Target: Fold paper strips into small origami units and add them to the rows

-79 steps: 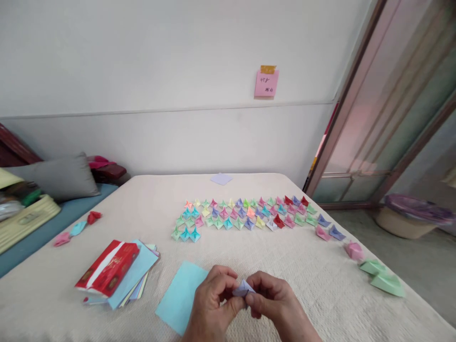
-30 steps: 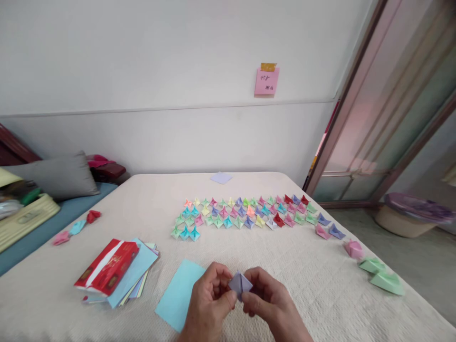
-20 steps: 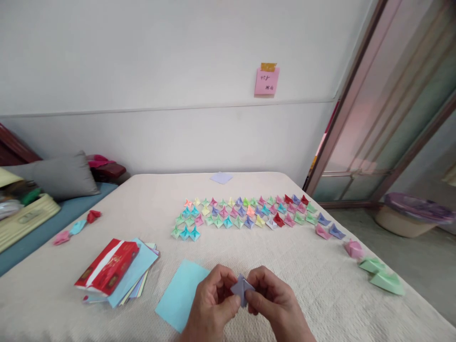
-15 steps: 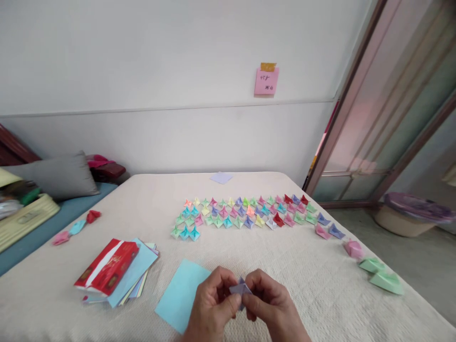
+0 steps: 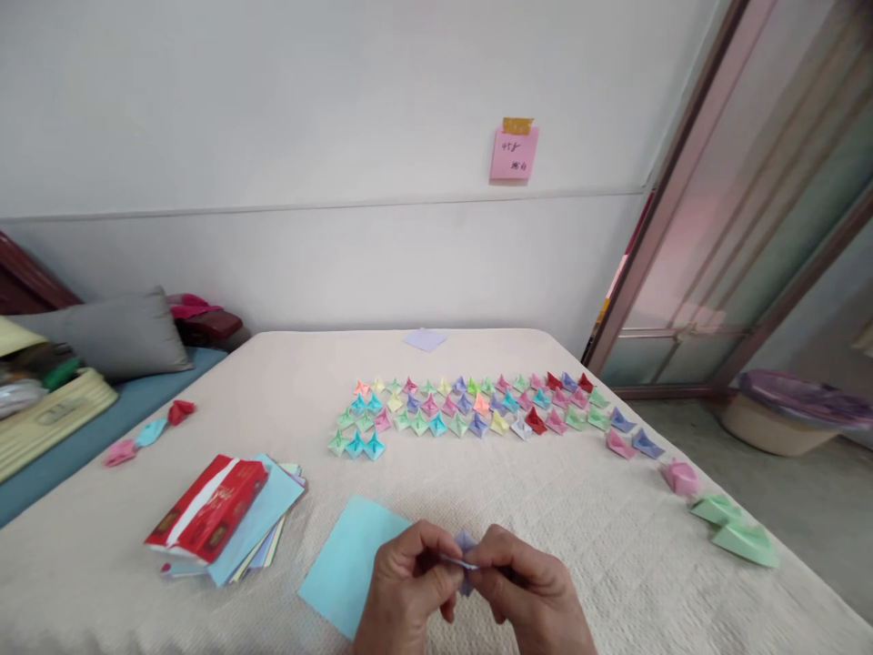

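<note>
A small folded piece of purple paper [image 5: 465, 543] is held between both hands near the bottom centre. My left hand [image 5: 411, 582] pinches its left side with thumb and fingers. From the right, my right hand [image 5: 524, 582] grips the opposite side the same way. The fingers cover much of the folded paper, and its top and bottom points stick out between them. A light blue paper sheet [image 5: 356, 559] lies flat beside my left hand, partly behind it. Beyond the hands stand rows of small folded paper boats [image 5: 436, 424] in several colours.
A red tissue pack [image 5: 210, 508] rests on a stack of coloured paper [image 5: 273, 528] at the left. Larger folded pieces, such as a green paper boat [image 5: 746, 544], line the right edge. A lilac sheet [image 5: 426, 340] lies at the back of the cloth-covered surface [image 5: 300, 373].
The purple paper has been tilted, so its middle flap now shows nearly edge-on. My right hand's fingers have closed in over its right side. The view has shifted slightly.
</note>
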Demonstrator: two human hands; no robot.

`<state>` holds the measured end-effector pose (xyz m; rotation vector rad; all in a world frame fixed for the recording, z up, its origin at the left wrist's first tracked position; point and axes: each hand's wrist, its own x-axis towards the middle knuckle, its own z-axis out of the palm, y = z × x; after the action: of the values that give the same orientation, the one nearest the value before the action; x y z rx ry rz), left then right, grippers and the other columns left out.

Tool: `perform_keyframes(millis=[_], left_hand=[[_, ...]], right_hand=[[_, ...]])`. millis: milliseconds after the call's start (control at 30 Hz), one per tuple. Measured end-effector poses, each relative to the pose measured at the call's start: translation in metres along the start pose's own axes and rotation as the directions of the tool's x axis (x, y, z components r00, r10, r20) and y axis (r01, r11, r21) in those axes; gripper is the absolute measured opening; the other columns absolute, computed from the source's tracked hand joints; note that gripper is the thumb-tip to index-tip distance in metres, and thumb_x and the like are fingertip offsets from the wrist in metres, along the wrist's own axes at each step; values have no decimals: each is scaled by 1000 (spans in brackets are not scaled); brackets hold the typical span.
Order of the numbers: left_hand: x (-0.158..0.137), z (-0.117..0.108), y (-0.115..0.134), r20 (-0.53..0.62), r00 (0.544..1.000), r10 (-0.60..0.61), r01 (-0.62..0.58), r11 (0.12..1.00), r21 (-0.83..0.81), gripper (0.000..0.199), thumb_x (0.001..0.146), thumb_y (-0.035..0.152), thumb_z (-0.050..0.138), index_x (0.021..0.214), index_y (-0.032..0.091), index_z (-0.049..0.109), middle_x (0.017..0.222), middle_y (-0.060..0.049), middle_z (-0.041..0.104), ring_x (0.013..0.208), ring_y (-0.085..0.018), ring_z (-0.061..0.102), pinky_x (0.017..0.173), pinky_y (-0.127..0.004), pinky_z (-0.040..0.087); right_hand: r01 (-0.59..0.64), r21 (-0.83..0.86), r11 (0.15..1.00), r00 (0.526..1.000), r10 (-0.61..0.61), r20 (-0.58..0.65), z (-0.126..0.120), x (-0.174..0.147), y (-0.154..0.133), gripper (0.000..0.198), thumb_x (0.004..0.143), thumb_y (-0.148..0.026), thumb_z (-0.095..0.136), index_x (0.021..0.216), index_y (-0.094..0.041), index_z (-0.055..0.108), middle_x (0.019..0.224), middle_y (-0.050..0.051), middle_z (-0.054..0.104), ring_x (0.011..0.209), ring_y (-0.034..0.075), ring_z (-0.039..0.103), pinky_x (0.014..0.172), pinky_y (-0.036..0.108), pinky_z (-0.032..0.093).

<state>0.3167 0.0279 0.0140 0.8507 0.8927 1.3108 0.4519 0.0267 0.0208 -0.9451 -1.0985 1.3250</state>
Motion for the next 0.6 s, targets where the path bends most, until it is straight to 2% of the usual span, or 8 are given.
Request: perform_keyframes(millis=[167,300,467,600], left_hand=[[-1,0,1,18,1000,20,-20,1000,5,9,61,9,67,56,16,65,43,5,50,39,-7,43,38,-17,31],[-2,1,2,18,1000,-23,24,998,-52,12,58,7,65,51,16,63,40,6,48,37,-7,42,37,-18,29],[-2,3,13,-2,992,-130,129,986,-106,9,62,11,62,55,15,67,46,2,55,41,-9,48,41,-20,35],[-1,2,19,19,995,-94,95,994,-55,16,70,14,56,58,14,68,48,0,57,44,-11,50,45,-21,38]], right_hand=[[33,8,999,998,-33,49,-2,0,-3,13,66,-15,72,57,-23,74,52,-5,45,48,8,38,47,23,27],[47,9,999,993,-48,107,-3,1,-3,17,68,-14,71,55,-24,73,52,-5,44,49,9,40,48,23,29],[72,-66,995,988,-62,140,-8,1,-3,17,71,-14,68,66,-26,78,59,-2,49,52,10,46,47,23,35],[122,-127,984,978,-98,184,-11,1,-6,25,70,-10,63,73,-29,79,60,-1,53,58,13,51,54,25,40]])
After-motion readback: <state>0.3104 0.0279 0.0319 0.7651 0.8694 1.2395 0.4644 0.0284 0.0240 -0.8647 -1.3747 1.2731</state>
